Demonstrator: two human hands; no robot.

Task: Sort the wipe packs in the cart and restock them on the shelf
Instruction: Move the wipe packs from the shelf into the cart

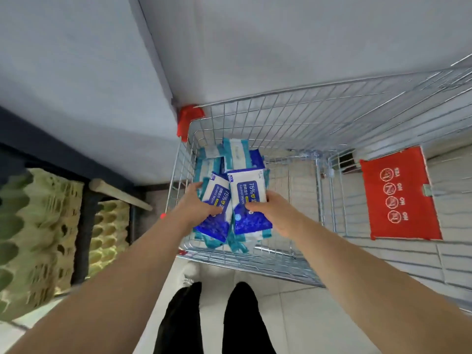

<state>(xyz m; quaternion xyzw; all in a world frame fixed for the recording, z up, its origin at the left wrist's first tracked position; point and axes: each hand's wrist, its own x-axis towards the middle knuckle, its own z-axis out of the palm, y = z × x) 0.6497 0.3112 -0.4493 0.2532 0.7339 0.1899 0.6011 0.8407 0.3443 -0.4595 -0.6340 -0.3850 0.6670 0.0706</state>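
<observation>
shelf (84,213): dark frame at the left, just beside the cart (281,116). It carries two stacks of dimpled trays (38,238), green and yellowish. No wipe pack shows on the part in view, so I judge restocking not yet begun.
cart: one wire cart, its far end against a pale panel (281,47). Every pack in view lies inside it, bunched toward its left side. The right of its floor is bare wire.
flap (398,198): one red flap at the cart's right end, bearing four round warning signs.
heap (237,157): teal-edged white packs and blue-and-white packs, overlapped and mixed. About four or five lie under the two held ones; they cover each other too much for an exact count. As the kinds lie jumbled, sorting looks barely started, and nearly all of the task is left.
left hand (196,208): one, reaching into the cart and gripping the left pack (214,226).
right hand (273,213): one, gripping the right pack (249,185).
left pack, right pack: two blue-and-white packs marked 75% alcohol wipes, side by side with edges touching, raised a little over the heap.
fingers (198,186): on each hand they curl round the pack's outer edge, with the thumb pressed on its printed face. Neither hand is slack or spread.
</observation>
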